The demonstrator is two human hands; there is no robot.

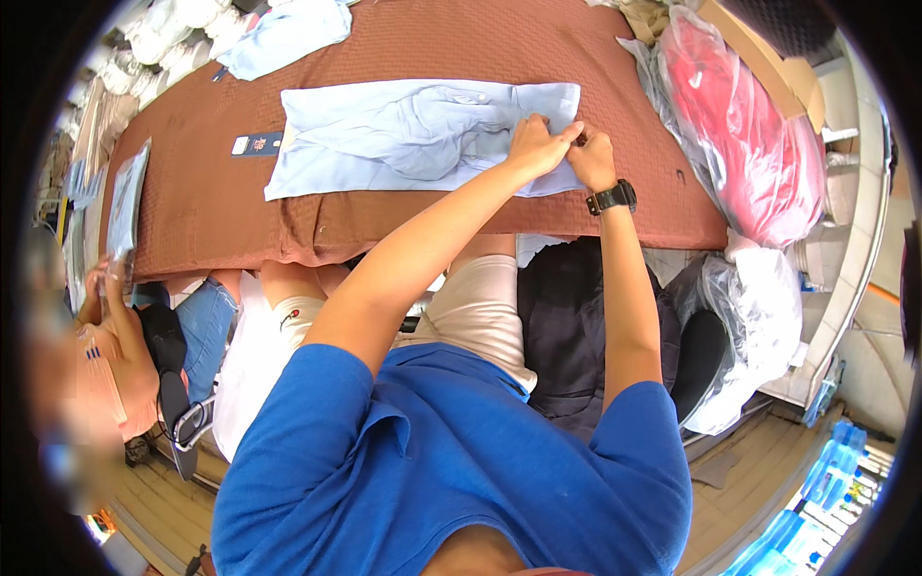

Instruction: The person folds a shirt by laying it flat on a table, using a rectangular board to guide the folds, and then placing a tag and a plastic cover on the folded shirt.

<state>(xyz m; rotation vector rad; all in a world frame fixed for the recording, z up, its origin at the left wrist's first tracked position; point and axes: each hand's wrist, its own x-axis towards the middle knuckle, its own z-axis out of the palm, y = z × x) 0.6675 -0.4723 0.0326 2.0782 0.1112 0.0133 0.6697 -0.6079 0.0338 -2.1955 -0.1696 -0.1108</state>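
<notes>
A light blue folded garment [336,134] lies flat on the brown cloth-covered table [384,226], its top layer rumpled in the middle. A dark hang tag [257,145] with a white patch sticks out past its left end. Over the right end of the garment my left hand [541,146] is closed, fingers curled and thumb stretched toward the right hand. Close against it, my right hand [594,159] pinches at the garment's right edge, a black watch [612,197] on its wrist. Whatever the fingertips hold is too small and hidden to make out.
Another light blue garment [293,40] lies at the table's far left. Red clothing in clear plastic [740,125] is heaped on the right, beside a cardboard box [768,58]. At the left, a co-worker's hands [108,278] hold a bagged light blue piece [128,197] at the table edge.
</notes>
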